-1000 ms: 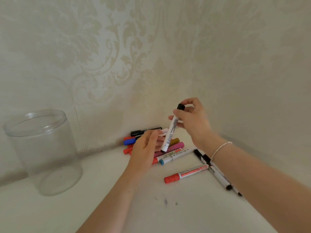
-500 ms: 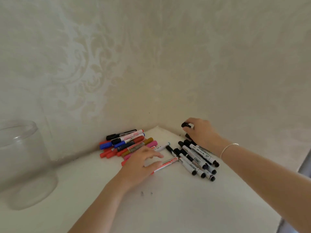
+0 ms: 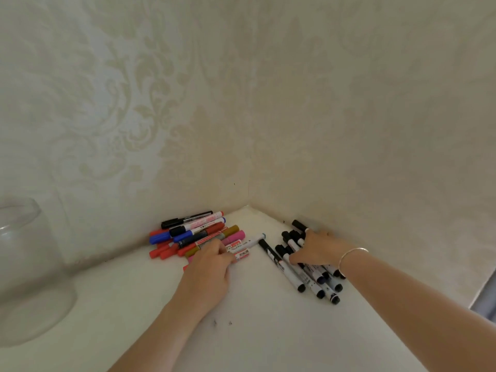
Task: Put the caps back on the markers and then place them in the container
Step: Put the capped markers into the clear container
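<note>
A pile of coloured markers (image 3: 193, 234) lies against the back wall near the corner. My left hand (image 3: 212, 267) reaches into its right end, and its fingertips pinch a white marker with a red label (image 3: 240, 251). A second pile of black-capped white markers (image 3: 303, 277) lies to the right. My right hand (image 3: 314, 249) rests on top of that pile with its fingers spread over the markers. The clear plastic container (image 3: 18, 264) stands upright at the far left, and I see nothing inside it.
Two patterned walls meet in a corner just behind the markers. The white tabletop (image 3: 268, 331) stretches towards me, with a few small dark specks (image 3: 221, 323) on it. A grey edge (image 3: 485, 299) shows at the far right.
My right hand has laid down the black-capped marker it held upright and now rests on the black pile. My left hand has moved from flat over the coloured pile to pinching the red-labelled marker.
</note>
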A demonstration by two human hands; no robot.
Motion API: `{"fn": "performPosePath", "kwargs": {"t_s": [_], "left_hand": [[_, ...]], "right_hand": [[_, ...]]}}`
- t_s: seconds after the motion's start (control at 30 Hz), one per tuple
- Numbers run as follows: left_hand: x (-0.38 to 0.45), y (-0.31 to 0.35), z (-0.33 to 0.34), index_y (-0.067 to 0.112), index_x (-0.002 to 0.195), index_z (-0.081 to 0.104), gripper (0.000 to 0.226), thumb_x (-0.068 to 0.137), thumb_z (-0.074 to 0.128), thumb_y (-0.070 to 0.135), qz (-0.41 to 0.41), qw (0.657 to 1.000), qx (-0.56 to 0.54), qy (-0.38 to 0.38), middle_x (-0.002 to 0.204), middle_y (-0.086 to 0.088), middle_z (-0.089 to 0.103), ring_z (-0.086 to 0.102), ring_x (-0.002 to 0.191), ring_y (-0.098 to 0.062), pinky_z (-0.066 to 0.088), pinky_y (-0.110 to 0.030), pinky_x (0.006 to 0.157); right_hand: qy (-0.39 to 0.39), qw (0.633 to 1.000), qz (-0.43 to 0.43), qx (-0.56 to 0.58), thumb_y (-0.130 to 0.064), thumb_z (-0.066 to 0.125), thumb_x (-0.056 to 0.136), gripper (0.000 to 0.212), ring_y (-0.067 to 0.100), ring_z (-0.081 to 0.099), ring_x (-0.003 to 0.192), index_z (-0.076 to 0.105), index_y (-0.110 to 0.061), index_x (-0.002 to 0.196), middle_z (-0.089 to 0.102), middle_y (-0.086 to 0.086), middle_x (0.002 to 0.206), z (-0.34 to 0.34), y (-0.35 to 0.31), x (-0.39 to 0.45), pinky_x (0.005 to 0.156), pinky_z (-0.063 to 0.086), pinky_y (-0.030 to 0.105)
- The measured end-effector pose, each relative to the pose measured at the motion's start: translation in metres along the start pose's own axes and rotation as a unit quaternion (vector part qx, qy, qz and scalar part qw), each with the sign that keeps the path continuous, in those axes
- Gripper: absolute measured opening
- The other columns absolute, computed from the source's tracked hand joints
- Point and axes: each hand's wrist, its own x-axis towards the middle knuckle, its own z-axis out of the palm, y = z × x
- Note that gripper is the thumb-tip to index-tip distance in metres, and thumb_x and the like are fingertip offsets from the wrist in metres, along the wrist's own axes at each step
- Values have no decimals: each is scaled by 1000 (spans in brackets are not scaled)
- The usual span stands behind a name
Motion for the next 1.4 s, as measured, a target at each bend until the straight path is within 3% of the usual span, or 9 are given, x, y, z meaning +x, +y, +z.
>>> {"fn": "performPosePath", "kwargs": {"t_s": [0.13,0.27,0.4,0.53,0.73,0.93,1.17,1.3,1.4], "left_hand": [[1,47,-2,31,136,47,38,98,46,35,23,996,-64,-57,130,9,40,45,114,-4,38,-18,96],[2,88,12,22,153,7,84,89,38,66,18,985,-67,-155,160,5,2,2,147,-14,10,-35,120],[10,102,38,15,151,-16,114,68,22,84,-7,985,-53,-165,159,2,-22,-19,145,-12,-6,-35,117],[30,93,48,11,151,-15,124,57,12,87,-20,989,-37,-142,160,-3,-18,-16,147,-15,-10,-33,114],[44,80,44,13,153,-8,128,51,17,88,-35,986,-43,-156,162,-3,-3,0,149,-16,4,-32,119],[40,77,47,15,154,3,116,61,20,82,-33,993,-57,-94,160,-1,13,17,146,-15,18,-30,118],[40,73,41,13,150,22,101,70,11,74,4,996,1,-88,155,-2,27,24,142,-17,12,-30,117],[42,71,39,14,148,30,93,78,8,71,-5,996,-2,-89,157,-2,24,19,145,-16,11,-31,118],[46,71,33,17,143,39,59,99,28,54,-40,989,-136,-29,152,4,33,27,140,-10,21,-27,115]], "right_hand": [[-29,999,-4,27,-57,58,79,93,27,38,132,17,-15,150,30,9,150,-4,9,9,103,40,35],[-19,995,-32,96,-53,63,75,51,20,57,102,54,-18,111,59,4,112,3,6,21,85,49,29],[2,994,-27,107,-55,47,88,67,25,52,117,42,-7,134,53,10,130,7,-3,23,97,45,33],[9,985,-37,166,-53,54,85,51,20,56,97,52,-12,116,57,0,96,6,-7,29,77,43,25],[-4,979,-24,204,-34,67,78,32,8,48,67,54,-11,95,52,-3,77,5,-12,36,55,37,20],[-14,954,-49,294,-9,64,81,15,5,47,64,50,-14,77,51,-7,74,2,-15,43,53,38,16],[41,926,-56,371,-3,69,72,34,19,55,73,50,-6,101,56,9,88,-5,-5,46,60,48,27],[123,882,-111,441,-1,70,74,30,15,52,67,50,-9,95,54,6,82,-18,-2,42,57,46,24],[183,829,-147,507,-3,68,78,23,14,52,65,48,-14,85,53,3,77,-33,-11,29,54,43,22]]}}
